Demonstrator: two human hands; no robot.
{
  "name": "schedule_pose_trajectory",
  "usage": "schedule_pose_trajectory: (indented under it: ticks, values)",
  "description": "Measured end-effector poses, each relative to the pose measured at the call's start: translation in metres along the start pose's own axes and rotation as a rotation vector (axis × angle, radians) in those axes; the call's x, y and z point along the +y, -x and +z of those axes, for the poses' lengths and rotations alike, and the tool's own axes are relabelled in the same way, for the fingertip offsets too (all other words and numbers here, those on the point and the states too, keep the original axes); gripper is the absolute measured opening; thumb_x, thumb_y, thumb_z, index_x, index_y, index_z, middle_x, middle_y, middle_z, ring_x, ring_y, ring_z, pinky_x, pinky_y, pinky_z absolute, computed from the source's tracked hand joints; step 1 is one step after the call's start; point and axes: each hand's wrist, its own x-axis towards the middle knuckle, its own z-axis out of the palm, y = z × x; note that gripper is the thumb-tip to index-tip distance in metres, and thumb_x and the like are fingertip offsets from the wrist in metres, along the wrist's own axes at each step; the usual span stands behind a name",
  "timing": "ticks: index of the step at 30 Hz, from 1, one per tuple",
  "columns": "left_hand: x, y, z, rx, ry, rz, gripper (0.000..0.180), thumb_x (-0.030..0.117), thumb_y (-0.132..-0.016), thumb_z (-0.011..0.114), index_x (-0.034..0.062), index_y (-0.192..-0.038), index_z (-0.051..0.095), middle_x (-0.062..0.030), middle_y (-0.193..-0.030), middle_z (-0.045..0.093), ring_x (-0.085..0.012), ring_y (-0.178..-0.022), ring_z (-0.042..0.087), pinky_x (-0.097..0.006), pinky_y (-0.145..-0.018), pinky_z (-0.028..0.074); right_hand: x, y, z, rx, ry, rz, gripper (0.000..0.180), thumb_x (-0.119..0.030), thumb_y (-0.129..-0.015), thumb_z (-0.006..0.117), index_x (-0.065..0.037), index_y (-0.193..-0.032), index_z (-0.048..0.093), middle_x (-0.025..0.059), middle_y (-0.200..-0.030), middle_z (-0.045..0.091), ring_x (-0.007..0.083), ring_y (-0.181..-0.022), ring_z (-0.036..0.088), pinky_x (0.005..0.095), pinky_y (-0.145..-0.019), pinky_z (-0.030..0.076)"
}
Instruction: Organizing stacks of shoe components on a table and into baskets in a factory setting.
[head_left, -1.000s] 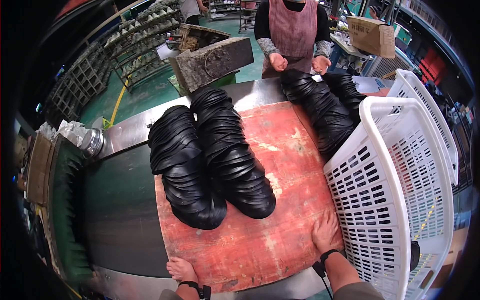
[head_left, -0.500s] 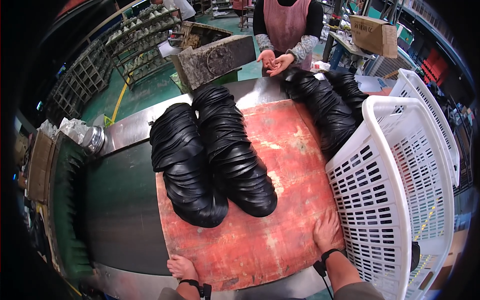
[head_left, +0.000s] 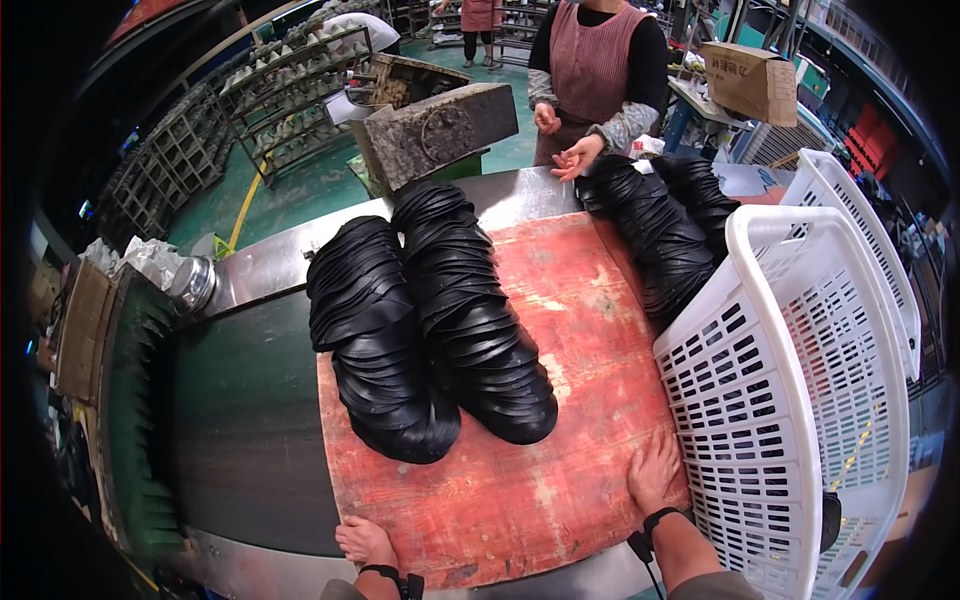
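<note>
A worn red board (head_left: 560,480) lies across the dark conveyor belt (head_left: 250,420). On its left half rest two long rows of overlapping thin, black, glossy, curved pieces, the left row (head_left: 365,330) and the longer right row (head_left: 470,320), side by side. At the board's front left corner is my left hand (head_left: 366,541), its short-looking fingers over the edge, holding nothing I can make out. Flat on the front right part, beside the white basket (head_left: 745,400), lies my right hand (head_left: 655,472) with fingers spread.
More black rows (head_left: 650,230) lie beyond the board at the far right. Across the table stands a person in a pink apron (head_left: 595,60), hands held forward. A grimy block-shaped machine (head_left: 435,135) and shoe racks (head_left: 290,95) stand at the back left.
The view has shifted slightly, so the scene sits a little lower. The person opposite has drawn their hands apart. Both my hands stay on the board.
</note>
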Motion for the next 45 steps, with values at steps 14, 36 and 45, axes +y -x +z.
schedule_pose_trajectory:
  ticks: [14,36,45]
  values:
    - [0.001,0.001,-0.007,-0.076,0.012,-0.004,0.049,0.044,-0.108,0.034,0.0027,-0.116,0.059,-0.0182,-0.120,0.065,-0.0373,-0.114,0.064,-0.055,-0.093,0.050,-0.006,-0.002,-0.006,-0.027,-0.011,0.011,0.063,-0.032,-0.096,0.056,-0.004,-0.150,0.045,0.0232,-0.158,0.039,0.0423,-0.147,0.033,0.0578,-0.120,0.025]
    - [-0.003,-0.004,0.004,-0.043,0.010,-0.007,0.046,0.042,-0.107,0.035,0.0037,-0.115,0.059,-0.0169,-0.120,0.065,-0.0362,-0.113,0.064,-0.056,-0.093,0.050,-0.003,-0.002,-0.001,-0.026,0.011,0.002,0.063,-0.032,-0.096,0.055,-0.004,-0.151,0.044,0.0229,-0.158,0.038,0.0421,-0.147,0.033,0.0570,-0.120,0.025]
    - [-0.003,0.001,0.002,0.010,0.013,0.007,0.042,0.041,-0.106,0.041,0.0037,-0.110,0.061,-0.0156,-0.113,0.065,-0.0362,-0.108,0.065,-0.055,-0.089,0.050,-0.004,0.000,-0.006,-0.068,0.028,0.019,0.066,-0.032,-0.096,0.055,-0.005,-0.154,0.041,0.0208,-0.161,0.036,0.0405,-0.149,0.030,0.0562,-0.120,0.025]
